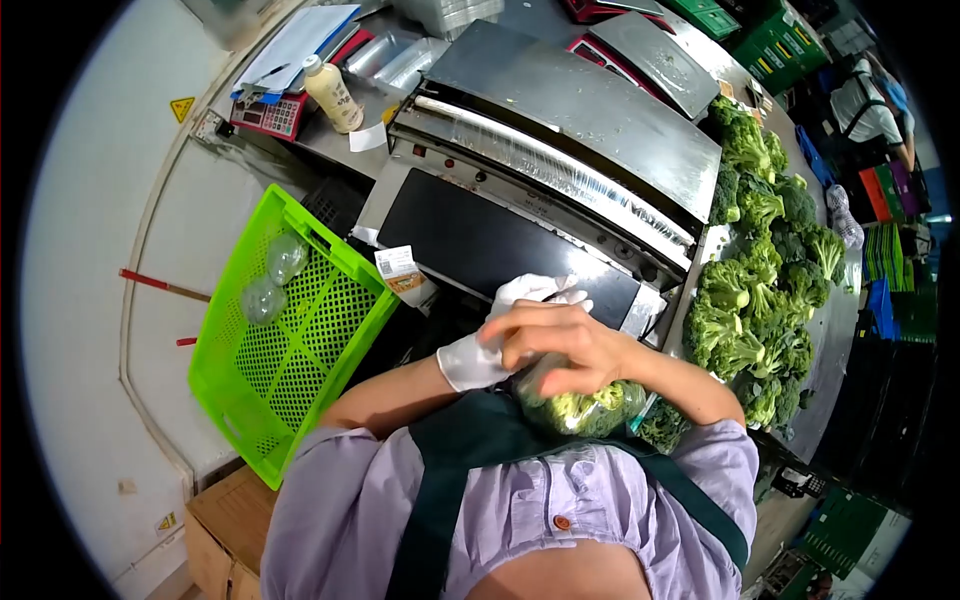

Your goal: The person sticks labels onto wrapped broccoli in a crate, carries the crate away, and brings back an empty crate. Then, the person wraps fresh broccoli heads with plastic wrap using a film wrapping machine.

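Note:
My left hand (510, 310), in a white glove, reaches in front of the black plate of the wrapping machine (470, 235). Its fingers are partly hidden behind my right hand (565, 345), which is bare and crosses over it with curved fingers apart. Just below my right hand, close to my apron, sits broccoli in clear film (585, 408), shiny on top. Whether either hand touches that film cannot be made out. A printed label (398, 265) sticks out left of my gloved hand.
Left stands a bright green crate (300, 350) holding two clear film bundles (275, 280). Loose broccoli (765, 270) is heaped on the right. Behind are a bottle (332, 95), a clipboard (295, 45), clear trays (395, 62) and a scale (655, 60). A co-worker (865, 110) stands far right.

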Demonstrator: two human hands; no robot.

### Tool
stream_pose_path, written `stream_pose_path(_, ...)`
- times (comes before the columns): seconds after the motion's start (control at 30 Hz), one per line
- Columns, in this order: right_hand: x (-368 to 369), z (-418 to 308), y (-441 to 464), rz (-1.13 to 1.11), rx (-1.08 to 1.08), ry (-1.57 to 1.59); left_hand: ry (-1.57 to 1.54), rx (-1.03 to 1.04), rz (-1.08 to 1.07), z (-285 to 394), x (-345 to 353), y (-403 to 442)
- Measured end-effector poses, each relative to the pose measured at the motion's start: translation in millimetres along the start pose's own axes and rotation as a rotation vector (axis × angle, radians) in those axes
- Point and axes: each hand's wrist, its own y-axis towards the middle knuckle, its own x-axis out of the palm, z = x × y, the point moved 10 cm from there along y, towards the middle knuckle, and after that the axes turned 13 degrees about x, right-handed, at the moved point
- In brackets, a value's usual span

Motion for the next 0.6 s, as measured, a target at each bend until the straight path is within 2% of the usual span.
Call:
stream_pose_path(0.03, -3, 10, -3, 0.007, 0.099, 0.051, -0.041, -0.014, 0.055, -2, -7, -4)
stream_pose_path(0.07, -4, 14, -9, 0.011, 0.108, 0.055, -0.071, -0.035, 0.100, -4, -15, -8)
stream_pose_path(0.13, 7, 21, -25, -0.120, 0.048, 0.098, -0.108, -0.068, 0.164, -14, -36, -6)
stream_pose_path(0.17, 7, 38, -41, -0.173, 0.218, 0.208, -0.130, -0.078, 0.179, -22, -56, -3)
stream_pose_path(0.2, 1, 54, -56, -0.095, 0.317, 0.278, -0.177, -0.119, 0.160, -17, -57, -3)
stream_pose_path(0.27, -16, 79, -89, 0.130, 0.445, 0.372, 0.004, 0.006, -0.035, 4, -62, -4)
stream_pose_path(0.3, -22, 92, -104, 0.315, 0.459, 0.545, 0.187, 0.055, -0.105, 19, -46, -11)
stream_pose_path(0.33, -27, 107, -121, 0.500, 0.469, 0.720, 0.284, 0.013, -0.164, 10, -49, -7)
stream_pose_path(0.37, -32, 124, -137, 0.642, 0.542, 0.788, 0.414, 0.037, -0.265, 5, -42, -8)
stream_pose_path(0.4, -38, 128, -140, 0.732, 0.530, 0.821, 0.545, 0.067, -0.368, 1, -28, -10)
stream_pose_path(0.43, -44, 130, -135, 0.775, 0.481, 0.864, 0.483, -0.098, -0.417, -13, -21, -16)
stream_pose_path(0.47, -49, 132, -128, 0.815, 0.433, 0.911, 0.579, -0.108, -0.504, -14, -9, -22)
stream_pose_path(0.53, -67, 122, -94, 0.839, 0.374, 0.838, 0.222, 0.033, -0.424, 2, -6, -10)
stream_pose_path(0.57, -74, 124, -78, 0.879, 0.377, 0.796, -0.051, 0.018, -0.369, 15, 2, -18)
stream_pose_path(0.6, -76, 125, -61, 0.919, 0.378, 0.758, -0.070, 0.076, -0.398, 16, -22, -4)
